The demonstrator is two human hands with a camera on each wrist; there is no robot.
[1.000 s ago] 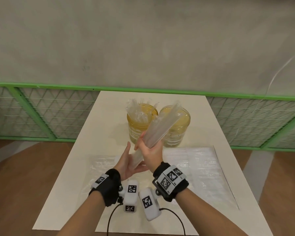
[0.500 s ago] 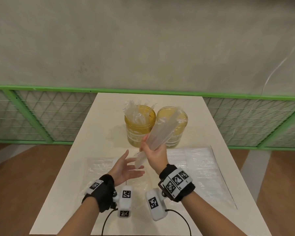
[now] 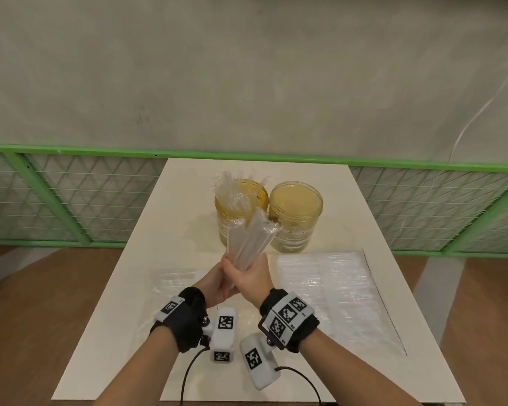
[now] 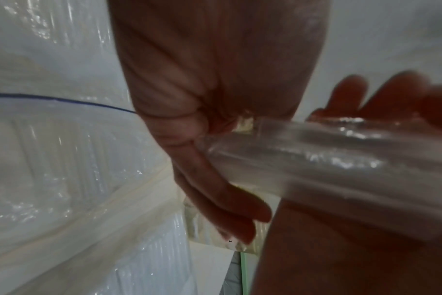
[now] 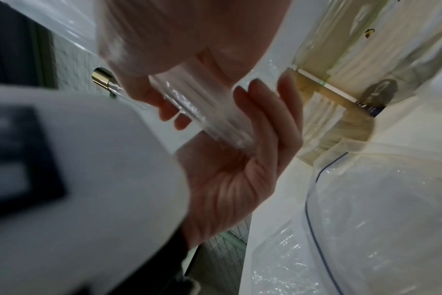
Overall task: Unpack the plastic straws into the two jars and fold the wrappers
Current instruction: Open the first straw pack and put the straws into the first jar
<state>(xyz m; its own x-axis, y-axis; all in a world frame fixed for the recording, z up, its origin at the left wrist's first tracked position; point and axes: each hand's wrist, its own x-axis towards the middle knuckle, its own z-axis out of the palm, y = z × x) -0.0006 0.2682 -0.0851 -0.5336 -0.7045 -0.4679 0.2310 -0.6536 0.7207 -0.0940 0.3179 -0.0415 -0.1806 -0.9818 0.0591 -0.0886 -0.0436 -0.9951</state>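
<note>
Head view: the right hand [image 3: 251,278] grips the lower end of a wrapped bundle [image 3: 248,240] of clear straws, fingers curled round it, so the bundle rises tilted slightly right, in the air just in front of the 2 jars. The left hand [image 3: 216,284] lies against the bundle's bottom end, palm turned toward the right hand, touching it. The left jar [image 3: 241,215] already holds loose straws [image 3: 232,190] that stick up above its rim; the right jar [image 3: 296,215] stands touching it on the right and looks empty, though its amber wall makes that hard to judge. Both jars stand on a white table [image 3: 170,218]. Nearer than the jars, under the hands, flat clear packs [image 3: 326,276] of straws lie on the table.

Left wrist view: the picture is blurred. The bundle [image 4: 328,157] crosses the frame, with fingers [image 4: 215,191] of the right hand wrapped under it. The left hand's own fingertips [image 4: 351,91] show straight behind the bundle.

Right wrist view: the left hand [image 5: 230,179] is spread, palm open, its fingers [image 5: 262,111] straight and resting along the bundle [image 5: 215,115]. The right hand's fingertips [image 5: 169,111] curl round the bundle from the other side. A jar [image 5: 366,79] stands beyond.
</note>
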